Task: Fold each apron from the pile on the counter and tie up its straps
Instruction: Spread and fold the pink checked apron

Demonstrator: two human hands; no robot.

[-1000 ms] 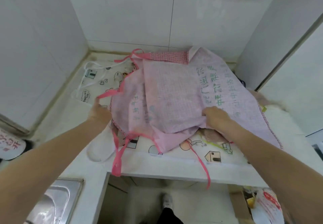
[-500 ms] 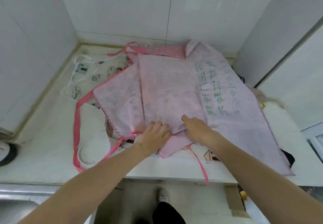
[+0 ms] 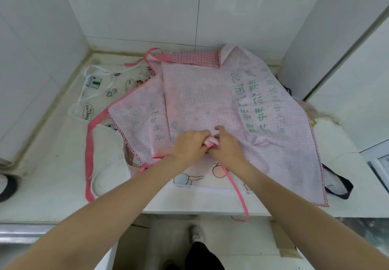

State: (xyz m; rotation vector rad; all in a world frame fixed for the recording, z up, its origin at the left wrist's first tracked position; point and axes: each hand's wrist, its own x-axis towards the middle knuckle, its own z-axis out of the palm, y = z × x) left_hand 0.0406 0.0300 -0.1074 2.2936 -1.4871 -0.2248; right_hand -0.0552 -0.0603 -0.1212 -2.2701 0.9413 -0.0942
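Note:
A pale pink checked apron [image 3: 210, 101] with green lettering lies spread on the white counter [image 3: 52, 175], its left side folded over the middle. My left hand [image 3: 190, 145] and my right hand [image 3: 228, 146] meet at its near edge, and both grip a bunched bit of pink fabric between them. One pink strap [image 3: 236, 187] trails from under my right hand over the counter's front edge. Another pink strap [image 3: 89, 154] loops on the counter to the left. Beneath lies a white cartoon-print apron [image 3: 99, 92] with white straps.
Tiled walls close off the back and the left. A white cabinet side [image 3: 315, 38] stands at the right. A dark strap [image 3: 339, 187] pokes out at the right from under the pink apron. A metal sink rim [image 3: 19, 234] shows lower left. My foot [image 3: 197, 234] stands below the counter edge.
My left hand came in from the apron's left edge to the middle. Both hands have closed together on the fabric at the near edge. The camera has tilted further down.

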